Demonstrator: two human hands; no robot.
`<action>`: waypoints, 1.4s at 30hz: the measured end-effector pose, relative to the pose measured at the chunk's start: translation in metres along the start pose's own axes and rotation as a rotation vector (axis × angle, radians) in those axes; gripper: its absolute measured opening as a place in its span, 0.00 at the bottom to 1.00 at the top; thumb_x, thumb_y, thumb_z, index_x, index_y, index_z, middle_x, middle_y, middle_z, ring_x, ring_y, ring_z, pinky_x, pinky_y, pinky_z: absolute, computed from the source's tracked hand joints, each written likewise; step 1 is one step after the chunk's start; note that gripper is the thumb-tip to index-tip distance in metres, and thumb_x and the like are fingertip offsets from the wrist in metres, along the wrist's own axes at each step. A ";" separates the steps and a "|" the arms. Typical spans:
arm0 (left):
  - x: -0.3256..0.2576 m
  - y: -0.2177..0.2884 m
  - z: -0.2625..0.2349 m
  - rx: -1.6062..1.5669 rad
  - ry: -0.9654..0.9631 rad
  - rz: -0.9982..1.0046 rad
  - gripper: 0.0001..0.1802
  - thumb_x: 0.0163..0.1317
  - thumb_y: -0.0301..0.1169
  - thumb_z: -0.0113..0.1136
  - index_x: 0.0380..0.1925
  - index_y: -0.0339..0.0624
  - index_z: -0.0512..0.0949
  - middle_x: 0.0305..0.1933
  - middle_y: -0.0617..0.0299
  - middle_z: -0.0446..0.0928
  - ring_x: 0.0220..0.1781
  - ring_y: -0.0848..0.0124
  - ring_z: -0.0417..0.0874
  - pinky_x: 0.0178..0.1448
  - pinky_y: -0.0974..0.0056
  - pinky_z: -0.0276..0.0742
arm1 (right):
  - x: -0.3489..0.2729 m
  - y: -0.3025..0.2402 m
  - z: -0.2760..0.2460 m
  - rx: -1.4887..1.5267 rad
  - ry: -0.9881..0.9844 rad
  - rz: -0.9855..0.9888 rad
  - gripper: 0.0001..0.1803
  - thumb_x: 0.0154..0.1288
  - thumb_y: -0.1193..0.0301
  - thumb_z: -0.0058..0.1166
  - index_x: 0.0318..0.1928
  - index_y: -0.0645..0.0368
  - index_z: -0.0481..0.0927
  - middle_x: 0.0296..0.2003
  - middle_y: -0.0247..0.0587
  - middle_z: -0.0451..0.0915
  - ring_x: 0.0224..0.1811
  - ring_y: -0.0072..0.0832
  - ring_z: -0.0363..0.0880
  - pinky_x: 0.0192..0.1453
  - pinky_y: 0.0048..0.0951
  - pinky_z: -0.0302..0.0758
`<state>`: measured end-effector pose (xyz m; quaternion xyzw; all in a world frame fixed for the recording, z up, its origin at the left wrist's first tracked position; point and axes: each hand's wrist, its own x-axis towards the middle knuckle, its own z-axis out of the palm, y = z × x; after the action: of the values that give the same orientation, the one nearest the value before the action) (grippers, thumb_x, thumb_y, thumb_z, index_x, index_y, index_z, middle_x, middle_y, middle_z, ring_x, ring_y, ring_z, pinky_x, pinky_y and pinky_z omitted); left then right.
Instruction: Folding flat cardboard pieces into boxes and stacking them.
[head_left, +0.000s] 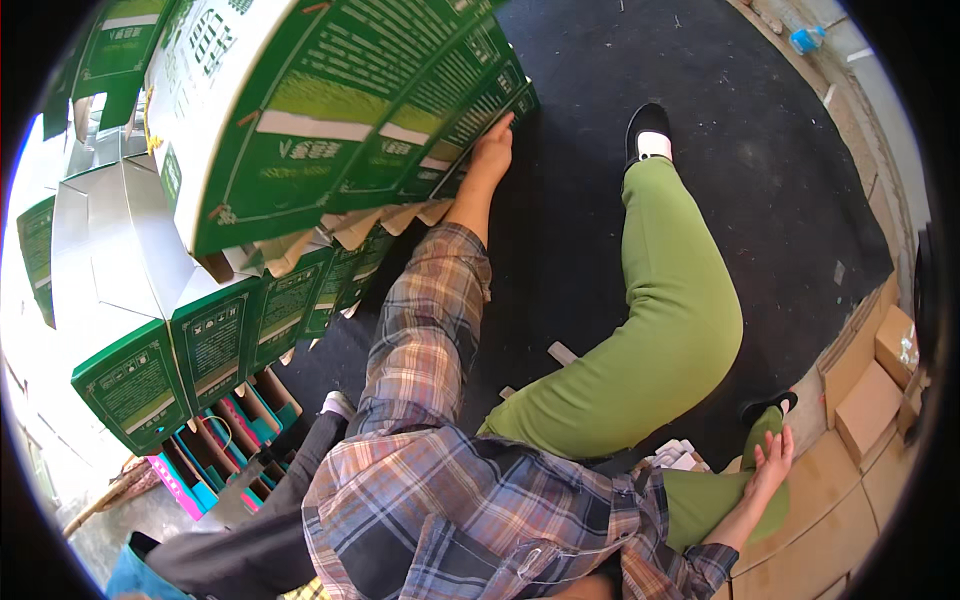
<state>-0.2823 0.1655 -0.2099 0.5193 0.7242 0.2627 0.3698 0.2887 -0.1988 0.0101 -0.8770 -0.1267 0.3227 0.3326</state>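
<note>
Seated person in a plaid shirt (440, 500) and green trousers (660, 330), one leg stretched over a dark floor mat (760, 150), black shoe (648, 132) at its end. Left hand (492, 148): arm extended forward, fingers laid flat against the lower corner of a large green-and-white carton (330, 110); the fingertips touch the printed face, but the thumb side is hidden behind the hand, so whether it pinches an edge or only presses cannot be told. The carton is tilted, sits on top of the stack at upper left, and is cut off by the frame's upper edge; brown flaps (345, 228) hang open beneath it. Below and left: a row of smaller green boxes (215, 340), some open with grey inner walls showing, partly washed out by glare. Under these, a cluster of pink and blue items (215, 450), too crowded to identify. Right hand (768, 460): fingers loosely spread, resting on the bent knee of the second leg at lower right, holding nothing. Small white scraps (680, 455) lie just beside that knee, shape unclear. Brown cardboard boxes (868, 405) sit on a tan floor at the right edge, bent by the lens. A dark garment (260, 540) lies at lower left, partly cut off.
</note>
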 end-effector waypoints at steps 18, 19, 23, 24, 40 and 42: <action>0.051 -0.030 -0.020 0.210 -0.038 0.086 0.26 0.66 0.38 0.36 0.64 0.54 0.64 0.67 0.49 0.63 0.70 0.52 0.60 0.72 0.57 0.54 | -0.032 -0.042 -0.022 -0.036 0.046 -0.160 0.25 0.68 0.64 0.51 0.63 0.57 0.67 0.61 0.35 0.69 0.56 0.26 0.74 0.47 0.24 0.74; 0.042 -0.015 0.001 0.207 -0.095 -0.013 0.27 0.65 0.37 0.38 0.65 0.50 0.63 0.67 0.50 0.65 0.69 0.54 0.62 0.71 0.57 0.56 | -0.040 -0.046 -0.034 -0.047 0.098 -0.184 0.25 0.69 0.65 0.51 0.63 0.58 0.67 0.61 0.36 0.69 0.55 0.26 0.75 0.48 0.24 0.74; 0.029 -0.033 -0.021 -0.023 -0.116 -0.081 0.30 0.63 0.37 0.55 0.65 0.45 0.64 0.59 0.50 0.73 0.60 0.62 0.73 0.64 0.61 0.66 | -0.051 -0.075 -0.062 -0.012 0.248 -0.360 0.23 0.68 0.67 0.50 0.61 0.61 0.68 0.60 0.39 0.70 0.53 0.25 0.76 0.49 0.24 0.74; 0.028 -0.043 -0.042 0.003 -0.127 -0.055 0.29 0.63 0.38 0.56 0.64 0.47 0.66 0.56 0.52 0.75 0.57 0.65 0.75 0.59 0.65 0.69 | -0.051 -0.079 -0.070 0.010 0.268 -0.404 0.22 0.68 0.67 0.50 0.60 0.62 0.69 0.59 0.39 0.71 0.53 0.25 0.76 0.49 0.24 0.73; -0.121 0.212 -0.003 -0.253 -0.432 0.191 0.21 0.69 0.35 0.51 0.59 0.39 0.69 0.53 0.52 0.76 0.52 0.66 0.78 0.53 0.63 0.76 | -0.068 0.186 -0.168 0.314 0.586 0.116 0.17 0.65 0.70 0.52 0.53 0.57 0.76 0.46 0.35 0.79 0.44 0.25 0.80 0.41 0.26 0.76; -0.131 0.263 -0.003 -0.219 -0.403 0.330 0.23 0.70 0.37 0.50 0.60 0.39 0.68 0.56 0.52 0.74 0.56 0.64 0.76 0.57 0.61 0.73 | -0.081 0.239 -0.131 0.387 0.552 0.315 0.16 0.65 0.70 0.51 0.52 0.57 0.77 0.45 0.36 0.79 0.43 0.25 0.80 0.40 0.27 0.76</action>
<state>-0.1136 0.1266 0.0279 0.6290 0.5089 0.2876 0.5125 0.3142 -0.4789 -0.0350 -0.8607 0.1676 0.1390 0.4601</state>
